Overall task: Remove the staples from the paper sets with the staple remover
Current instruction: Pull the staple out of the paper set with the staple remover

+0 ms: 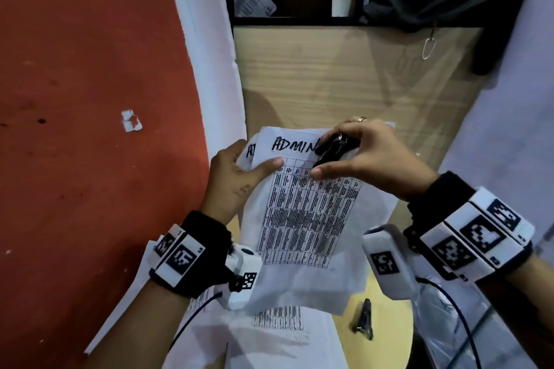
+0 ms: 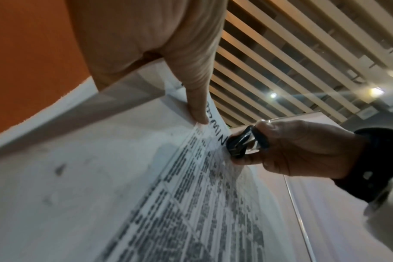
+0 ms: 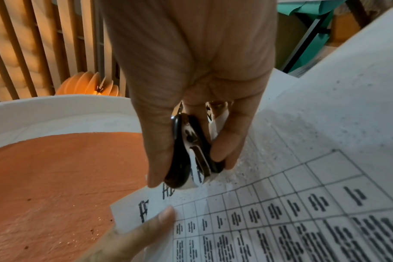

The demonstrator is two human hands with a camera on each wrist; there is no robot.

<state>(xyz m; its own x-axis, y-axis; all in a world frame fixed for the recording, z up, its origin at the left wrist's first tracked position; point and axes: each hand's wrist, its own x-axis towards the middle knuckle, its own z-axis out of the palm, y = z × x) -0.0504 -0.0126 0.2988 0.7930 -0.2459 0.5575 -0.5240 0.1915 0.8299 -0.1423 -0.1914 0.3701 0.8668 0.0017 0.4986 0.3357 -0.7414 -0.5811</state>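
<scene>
A stapled paper set (image 1: 302, 219) with a printed table and "ADMIN" handwritten on top is held up in front of me. My left hand (image 1: 239, 177) pinches its top left corner, thumb (image 2: 198, 106) on the front sheet. My right hand (image 1: 359, 156) grips a black staple remover (image 1: 334, 148), squeezed between thumb and fingers, its metal claws set on the paper's top edge just right of the writing. In the right wrist view the remover (image 3: 191, 152) points down onto the sheet (image 3: 303, 203). The staple itself is hidden under the claws.
More printed sheets (image 1: 278, 326) lie on the round wooden table (image 1: 380, 332) below, beside a second black tool (image 1: 364, 320). An orange wall (image 1: 90, 99) stands to the left. A shelf with a white cup (image 1: 341, 6) and dark cloth (image 1: 419, 0) is behind.
</scene>
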